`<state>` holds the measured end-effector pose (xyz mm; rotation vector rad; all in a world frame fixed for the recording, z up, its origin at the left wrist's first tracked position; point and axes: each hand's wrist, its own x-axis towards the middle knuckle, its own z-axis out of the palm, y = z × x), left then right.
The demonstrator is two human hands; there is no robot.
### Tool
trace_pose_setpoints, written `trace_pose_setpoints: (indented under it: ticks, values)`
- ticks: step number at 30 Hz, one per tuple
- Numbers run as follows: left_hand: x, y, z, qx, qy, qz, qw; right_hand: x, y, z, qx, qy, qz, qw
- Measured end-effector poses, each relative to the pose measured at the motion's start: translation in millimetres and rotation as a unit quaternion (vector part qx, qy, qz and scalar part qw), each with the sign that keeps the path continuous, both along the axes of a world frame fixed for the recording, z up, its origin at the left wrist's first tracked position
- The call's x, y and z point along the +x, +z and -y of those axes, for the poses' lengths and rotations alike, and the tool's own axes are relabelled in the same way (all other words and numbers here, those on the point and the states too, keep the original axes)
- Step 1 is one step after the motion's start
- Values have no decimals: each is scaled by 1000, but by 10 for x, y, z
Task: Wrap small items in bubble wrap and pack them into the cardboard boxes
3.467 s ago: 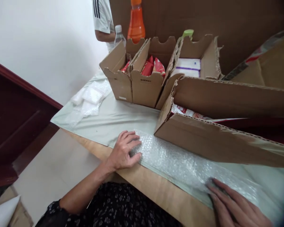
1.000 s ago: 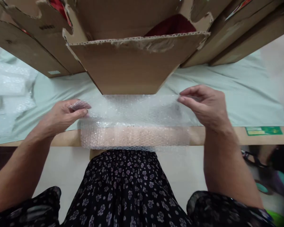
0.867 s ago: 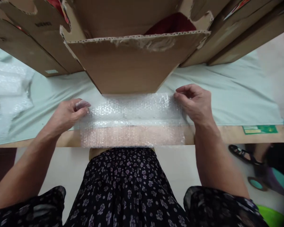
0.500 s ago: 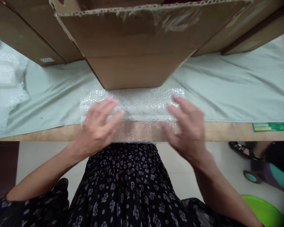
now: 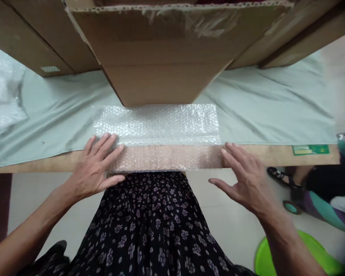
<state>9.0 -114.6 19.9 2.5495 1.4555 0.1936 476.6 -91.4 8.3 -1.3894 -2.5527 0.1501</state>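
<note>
A clear sheet of bubble wrap (image 5: 161,124) lies flat across the table's front edge, its back border against the foot of a cardboard box. My left hand (image 5: 99,165) rests with fingers spread on the sheet's left front corner, the thumb reaching past the table edge. Just off the sheet's right end is my right hand (image 5: 244,174), its fingers apart and nothing between them. The fingertips there are close to the wrap's right border; whether they touch it I cannot tell.
A tall open cardboard box (image 5: 161,57) stands directly behind the wrap, with more boxes (image 5: 54,42) on both sides. More bubble wrap (image 5: 2,96) is heaped at the left on the pale green cloth (image 5: 261,103). A green label (image 5: 310,149) is on the wooden edge; a lime-green basin (image 5: 263,255) is below right.
Both hands have moved outward and back toward my body, from above the bubble wrap to its two ends. More of the sheet's surface shows now.
</note>
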Motion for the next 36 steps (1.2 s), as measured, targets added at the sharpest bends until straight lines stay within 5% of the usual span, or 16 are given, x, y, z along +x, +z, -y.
trace_pose_setpoints:
  ticks: [8,13,18,23,29,36]
  values:
    - [-123,-86,80,8,-26,-53,998,-88,-150,-59,2,21,-11,1000]
    - [-214,-19,139,-7,-18,29,999,-8,-50,-43,-9,49,-115,992]
    - [-174,315,129,-90,118,193,970,-35,162,-5,-89,-26,-213,973]
    - [-58,522,-50,-131,289,225,921,-195,147,-183,-72,-165,-277,944]
    - [33,392,-335,-111,392,220,886,-361,-66,-404,-39,-247,-286,925]
    - [44,221,-476,-63,342,23,937,-305,-235,-506,69,-195,-94,974]
